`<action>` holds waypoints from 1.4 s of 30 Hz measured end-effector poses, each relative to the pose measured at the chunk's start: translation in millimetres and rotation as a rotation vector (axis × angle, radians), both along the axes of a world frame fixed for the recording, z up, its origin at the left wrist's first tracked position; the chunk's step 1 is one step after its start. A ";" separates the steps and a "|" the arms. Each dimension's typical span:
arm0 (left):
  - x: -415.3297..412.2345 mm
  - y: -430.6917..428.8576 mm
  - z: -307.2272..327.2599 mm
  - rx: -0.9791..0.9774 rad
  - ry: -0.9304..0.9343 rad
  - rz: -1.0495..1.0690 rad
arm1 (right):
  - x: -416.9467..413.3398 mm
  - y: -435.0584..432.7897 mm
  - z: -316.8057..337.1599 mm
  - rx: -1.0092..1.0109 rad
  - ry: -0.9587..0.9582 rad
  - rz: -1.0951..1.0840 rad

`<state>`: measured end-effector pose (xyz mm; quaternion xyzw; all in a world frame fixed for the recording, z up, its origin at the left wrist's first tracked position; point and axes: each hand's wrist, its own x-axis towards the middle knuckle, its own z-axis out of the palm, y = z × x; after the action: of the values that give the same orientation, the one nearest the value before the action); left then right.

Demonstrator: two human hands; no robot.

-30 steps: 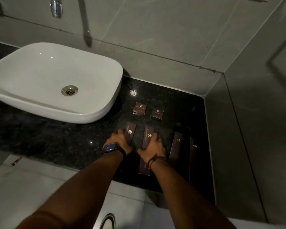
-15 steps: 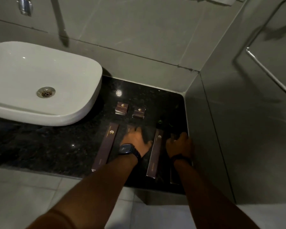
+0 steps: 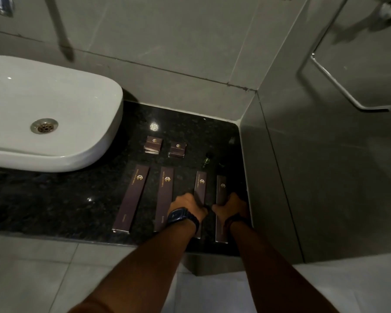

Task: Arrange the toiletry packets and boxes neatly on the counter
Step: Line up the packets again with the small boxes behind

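Note:
Several long dark brown packets with gold logos lie side by side on the black granite counter [image 3: 54,208]. The leftmost packet [image 3: 131,197] and the second packet [image 3: 165,195] lie free. My left hand [image 3: 186,206], with a watch on its wrist, is curled on the third packet [image 3: 200,185]. My right hand [image 3: 231,206] grips the rightmost packet [image 3: 221,190] close to the side wall. Behind them sit two small brown boxes, a left box [image 3: 153,143] and a right box [image 3: 177,148], next to each other.
A white basin [image 3: 43,114] takes up the counter's left. Two small dark bottles [image 3: 207,158] stand behind the right-hand packets, hard to make out. Grey tiled walls [image 3: 325,177] close the back and right. A metal rail [image 3: 339,86] hangs on the right wall.
My left hand has left the second packet and moved right onto the third one. My right hand stays at the rightmost packet and now closes around it.

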<state>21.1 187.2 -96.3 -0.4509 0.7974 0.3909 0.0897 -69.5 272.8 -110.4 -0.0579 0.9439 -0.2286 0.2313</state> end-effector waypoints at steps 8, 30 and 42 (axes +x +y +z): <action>-3.1 -13.9 18.9 -0.108 0.106 0.002 | -14.7 -9.2 19.3 -0.075 0.135 -0.031; -154.1 -117.7 2.9 -0.253 0.103 -0.552 | -135.0 -91.4 -2.8 -0.036 0.155 0.174; -110.7 -182.0 23.6 -0.293 0.132 -0.490 | -111.7 -76.2 27.4 -0.040 0.501 0.384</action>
<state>-89.5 5.1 -72.7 -0.2269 0.9345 0.2669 0.0635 -181.3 196.6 -83.0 -0.2942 0.9386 -0.1778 0.0292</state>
